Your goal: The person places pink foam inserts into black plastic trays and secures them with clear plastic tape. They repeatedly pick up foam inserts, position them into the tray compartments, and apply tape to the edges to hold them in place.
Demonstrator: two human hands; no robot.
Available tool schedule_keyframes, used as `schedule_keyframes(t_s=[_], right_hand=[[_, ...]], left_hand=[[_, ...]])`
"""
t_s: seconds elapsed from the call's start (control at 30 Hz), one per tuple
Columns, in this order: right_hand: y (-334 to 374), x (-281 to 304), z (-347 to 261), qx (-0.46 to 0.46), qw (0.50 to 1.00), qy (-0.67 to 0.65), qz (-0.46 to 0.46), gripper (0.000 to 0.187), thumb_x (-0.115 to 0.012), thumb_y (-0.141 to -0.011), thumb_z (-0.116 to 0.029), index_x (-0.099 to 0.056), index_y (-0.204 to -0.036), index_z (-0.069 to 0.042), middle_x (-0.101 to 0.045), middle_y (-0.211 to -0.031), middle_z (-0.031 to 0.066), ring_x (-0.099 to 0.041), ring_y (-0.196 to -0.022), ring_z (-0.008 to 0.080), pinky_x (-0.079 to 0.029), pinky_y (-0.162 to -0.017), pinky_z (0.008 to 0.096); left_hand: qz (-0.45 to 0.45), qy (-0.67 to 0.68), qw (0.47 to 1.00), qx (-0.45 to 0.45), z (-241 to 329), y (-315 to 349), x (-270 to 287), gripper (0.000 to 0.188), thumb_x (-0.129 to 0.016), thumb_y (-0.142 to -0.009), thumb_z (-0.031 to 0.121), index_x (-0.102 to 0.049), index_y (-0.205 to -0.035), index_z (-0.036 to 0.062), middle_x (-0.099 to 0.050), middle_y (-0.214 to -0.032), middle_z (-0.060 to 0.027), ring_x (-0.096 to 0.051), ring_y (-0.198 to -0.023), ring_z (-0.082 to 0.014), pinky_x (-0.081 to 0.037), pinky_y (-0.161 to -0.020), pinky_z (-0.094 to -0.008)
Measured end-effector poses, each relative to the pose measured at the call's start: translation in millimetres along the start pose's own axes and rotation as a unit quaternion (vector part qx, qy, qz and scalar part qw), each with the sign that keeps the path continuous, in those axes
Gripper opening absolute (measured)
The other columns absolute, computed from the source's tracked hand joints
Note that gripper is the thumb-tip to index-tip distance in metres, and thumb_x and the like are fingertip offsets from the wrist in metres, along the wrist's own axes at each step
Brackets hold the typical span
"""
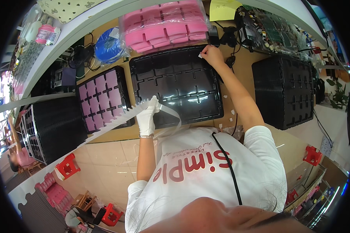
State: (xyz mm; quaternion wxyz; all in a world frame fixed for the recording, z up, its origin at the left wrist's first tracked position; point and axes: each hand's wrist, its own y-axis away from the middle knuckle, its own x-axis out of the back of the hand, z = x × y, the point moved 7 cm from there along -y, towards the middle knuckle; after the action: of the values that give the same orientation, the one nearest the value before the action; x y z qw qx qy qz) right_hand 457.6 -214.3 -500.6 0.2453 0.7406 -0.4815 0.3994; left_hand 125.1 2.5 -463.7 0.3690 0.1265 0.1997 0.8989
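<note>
My left hand (146, 119), in a white glove, is closed near the front edge of a large black compartment tray (177, 82). It grips a long whitish strip (118, 122) with a toothed edge, which runs down to the left; a clear band (174, 114) loops off beside the hand. At the tray's far right corner, my bare right hand (212, 55) pinches a small white piece (200, 55) against or just over the rim; whether it touches I cannot tell. Glare covers part of the tray's cells.
Left of the tray stands a smaller black tray (124, 86) with pink cells. Black tray stacks (60, 123) (282, 91) flank the bench. Bagged pink foam (165, 27), a blue reel (109, 45) and circuit boards (274, 29) lie behind. White scraps (232, 112) dot the right side.
</note>
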Motion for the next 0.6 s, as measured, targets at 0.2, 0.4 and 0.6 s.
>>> schedule_keyframes(t_s=[0.2, 0.4, 0.6], right_hand=[[6, 0, -5, 0.052, 0.996, -0.06, -0.045, 0.017, -0.077, -0.072, -0.019, -0.068, -0.076, -0.005, -0.058, -0.072, 0.0064, -0.058, -0.067, 0.0201, -0.046, -0.062, 0.0319], [24, 1, 15, -0.031, 0.889, -0.458, -0.014, 0.012, -0.068, -0.083, -0.011, -0.065, -0.092, -0.002, -0.064, -0.085, 0.0057, -0.049, -0.064, 0.0093, -0.04, -0.056, 0.0236], [109, -26, -86, -0.12, 0.722, -0.649, -0.206, 0.007, -0.06, -0.089, -0.008, -0.059, -0.094, -0.004, -0.064, -0.089, 0.0098, -0.053, -0.068, 0.0074, -0.033, -0.051, 0.0179]], left_hand=[[0.011, 0.013, 1.0, -0.002, 5, 4, 4, 0.028, -0.074, -0.084, 0.027, -0.072, -0.087, -0.0012, -0.068, -0.079, -0.0035, -0.059, -0.066, -0.0081, -0.048, -0.064, -0.0228], [0.02, -0.019, 1.0, 0.007, 10, 8, 2, 0.032, -0.073, -0.085, 0.032, -0.07, -0.076, 0.0015, -0.059, -0.065, 0.002, -0.046, -0.054, -0.0037, -0.032, -0.05, -0.0201], [0.016, -0.005, 0.998, 0.054, 10, 24, 7, 0.029, -0.074, -0.084, 0.032, -0.067, -0.071, 0.0074, -0.044, -0.058, 0.0094, -0.03, -0.048, -0.0005, -0.017, -0.045, -0.021]])
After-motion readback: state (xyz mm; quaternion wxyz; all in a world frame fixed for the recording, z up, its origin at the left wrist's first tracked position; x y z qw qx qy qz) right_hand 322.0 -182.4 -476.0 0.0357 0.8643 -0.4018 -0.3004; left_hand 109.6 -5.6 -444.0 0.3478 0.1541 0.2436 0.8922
